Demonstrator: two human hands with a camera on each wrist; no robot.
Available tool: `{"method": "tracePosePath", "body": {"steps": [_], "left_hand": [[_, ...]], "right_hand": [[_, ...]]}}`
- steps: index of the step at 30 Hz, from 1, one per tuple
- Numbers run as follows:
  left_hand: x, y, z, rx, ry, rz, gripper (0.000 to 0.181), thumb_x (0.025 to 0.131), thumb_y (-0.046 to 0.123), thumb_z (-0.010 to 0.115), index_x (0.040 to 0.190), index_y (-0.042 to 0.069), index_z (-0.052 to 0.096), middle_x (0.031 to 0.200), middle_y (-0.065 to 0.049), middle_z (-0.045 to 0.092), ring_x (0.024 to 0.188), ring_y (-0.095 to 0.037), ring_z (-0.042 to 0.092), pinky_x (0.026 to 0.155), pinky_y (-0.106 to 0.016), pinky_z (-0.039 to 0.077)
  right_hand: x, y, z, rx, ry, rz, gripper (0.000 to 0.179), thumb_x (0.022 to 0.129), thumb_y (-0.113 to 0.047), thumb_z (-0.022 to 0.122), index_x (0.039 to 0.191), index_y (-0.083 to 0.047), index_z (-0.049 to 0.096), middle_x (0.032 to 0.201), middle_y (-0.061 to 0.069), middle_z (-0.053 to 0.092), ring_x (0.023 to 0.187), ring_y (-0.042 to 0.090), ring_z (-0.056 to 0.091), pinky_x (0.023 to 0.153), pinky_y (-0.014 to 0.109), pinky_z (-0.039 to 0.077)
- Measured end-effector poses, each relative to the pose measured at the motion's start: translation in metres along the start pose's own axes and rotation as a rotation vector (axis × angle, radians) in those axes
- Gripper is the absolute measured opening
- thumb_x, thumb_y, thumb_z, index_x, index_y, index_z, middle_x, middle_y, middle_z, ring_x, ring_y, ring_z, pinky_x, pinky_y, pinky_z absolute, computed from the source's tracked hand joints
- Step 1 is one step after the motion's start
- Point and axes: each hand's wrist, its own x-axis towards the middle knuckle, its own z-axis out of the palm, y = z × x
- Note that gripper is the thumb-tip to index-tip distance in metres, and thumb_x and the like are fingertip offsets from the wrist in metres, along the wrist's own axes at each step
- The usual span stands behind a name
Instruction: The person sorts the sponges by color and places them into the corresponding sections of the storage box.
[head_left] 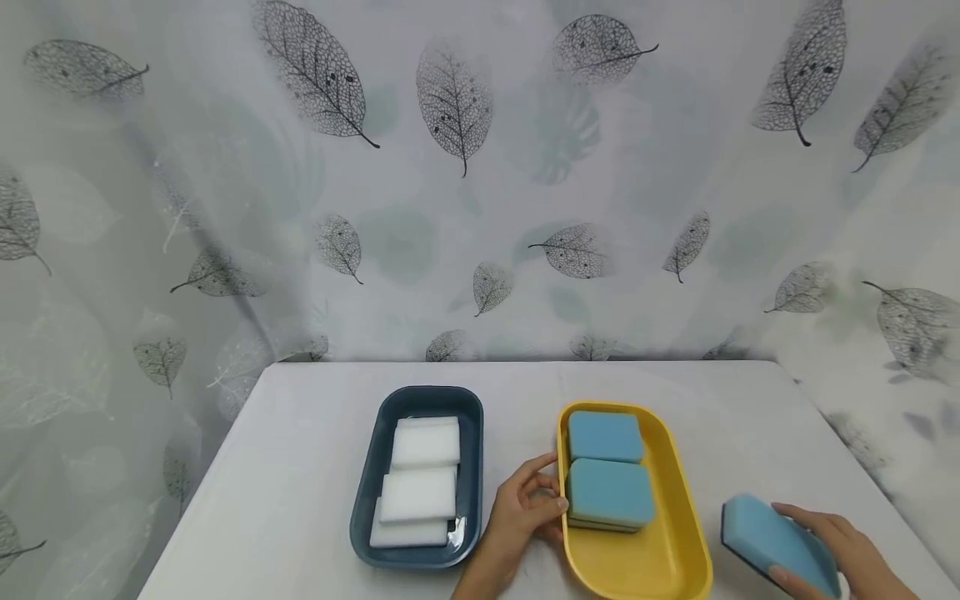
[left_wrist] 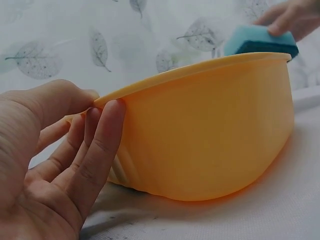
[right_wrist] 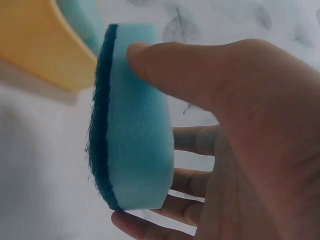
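Observation:
A light blue scrub sponge (head_left: 780,542) with a dark scouring layer is held between the thumb and fingers of my right hand (head_left: 851,550), above the table to the right of a yellow tub (head_left: 678,533). The right wrist view shows the sponge (right_wrist: 137,125) close up, with the thumb on its upper part. My left hand (head_left: 517,517) pinches the tub's left rim, thumb on top and fingers against the outer wall, as the left wrist view also shows. Inside the tub, blue sponges (head_left: 611,492) lie along the left side, the nearer ones stacked.
To the left stands a dark blue tub (head_left: 362,508) with several white sponges (head_left: 420,492) piled in it. Both tubs stand on a table with a white cloth (head_left: 277,500). Behind the table hangs a leaf-patterned curtain (head_left: 480,208).

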Motion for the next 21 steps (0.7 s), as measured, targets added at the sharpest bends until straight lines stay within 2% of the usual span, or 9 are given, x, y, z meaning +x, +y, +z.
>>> {"method": "tracePosePath", "body": {"steps": [1,3,5,9,12,16,18,21], "left_hand": [[0.000,-0.001,-0.001,0.005,0.000,-0.004,0.067,0.087,0.001,0.076,0.150,0.011,0.054,0.102,0.001,0.062,0.073,-0.007,0.067,0.055,-0.025,0.060],[0.000,-0.002,-0.002,0.008,-0.004,-0.007,0.067,0.088,0.001,0.076,0.150,0.011,0.054,0.102,0.001,0.062,0.073,-0.007,0.067,0.055,-0.025,0.060],[0.000,-0.002,-0.002,0.014,-0.014,-0.003,0.067,0.088,0.001,0.075,0.150,0.011,0.054,0.103,0.001,0.062,0.073,-0.007,0.068,0.055,-0.025,0.060],[0.002,-0.001,-0.003,0.024,-0.022,0.005,0.066,0.089,0.002,0.075,0.151,0.011,0.053,0.104,0.001,0.063,0.074,-0.007,0.069,0.056,-0.025,0.060],[0.002,-0.002,-0.005,0.033,-0.020,0.005,0.067,0.089,0.003,0.074,0.152,0.012,0.052,0.104,0.001,0.063,0.075,-0.006,0.069,0.057,-0.025,0.061],[0.003,-0.006,-0.005,0.038,-0.021,0.007,0.067,0.090,0.001,0.073,0.152,0.013,0.051,0.105,0.001,0.063,0.074,-0.006,0.068,0.058,-0.025,0.061],[0.005,-0.007,-0.004,0.043,-0.026,0.013,0.067,0.090,0.001,0.073,0.153,0.013,0.051,0.105,0.001,0.063,0.074,-0.007,0.068,0.059,-0.026,0.061],[0.009,-0.006,-0.003,0.052,-0.029,0.023,0.067,0.091,0.002,0.073,0.153,0.014,0.051,0.107,0.000,0.063,0.075,-0.008,0.068,0.059,-0.026,0.061]], "right_hand": [[-0.001,-0.006,-0.002,0.029,-0.045,0.006,0.085,0.096,-0.055,0.069,0.148,0.006,0.042,0.132,0.039,0.050,0.105,0.047,0.058,0.075,0.061,0.057],[-0.004,-0.018,-0.002,0.098,-0.068,-0.016,0.084,0.098,-0.054,0.068,0.153,0.002,0.039,0.137,0.036,0.048,0.107,0.042,0.059,0.074,0.055,0.059],[-0.007,-0.030,-0.003,0.150,-0.049,-0.068,0.076,0.099,-0.049,0.068,0.155,-0.004,0.040,0.141,0.031,0.048,0.109,0.037,0.060,0.073,0.048,0.059],[-0.009,-0.055,-0.007,0.169,-0.027,-0.156,0.064,0.099,-0.049,0.068,0.153,-0.024,0.044,0.145,0.011,0.054,0.113,0.011,0.058,0.075,0.033,0.057],[-0.008,-0.073,-0.010,0.175,-0.083,-0.184,0.058,0.099,-0.054,0.065,0.149,-0.033,0.046,0.145,0.002,0.056,0.111,0.000,0.055,0.077,0.026,0.055],[-0.008,-0.091,-0.010,0.201,-0.135,-0.228,0.055,0.097,-0.057,0.066,0.144,-0.034,0.049,0.142,0.000,0.057,0.111,0.002,0.055,0.082,0.025,0.057],[-0.008,-0.098,-0.008,0.187,-0.095,-0.276,0.053,0.095,-0.057,0.069,0.140,-0.035,0.052,0.139,-0.004,0.058,0.110,-0.002,0.054,0.082,0.021,0.057],[-0.006,-0.106,-0.004,0.174,-0.036,-0.338,0.051,0.092,-0.058,0.071,0.135,-0.035,0.055,0.134,-0.008,0.060,0.114,-0.001,0.055,0.087,0.022,0.058]]}}
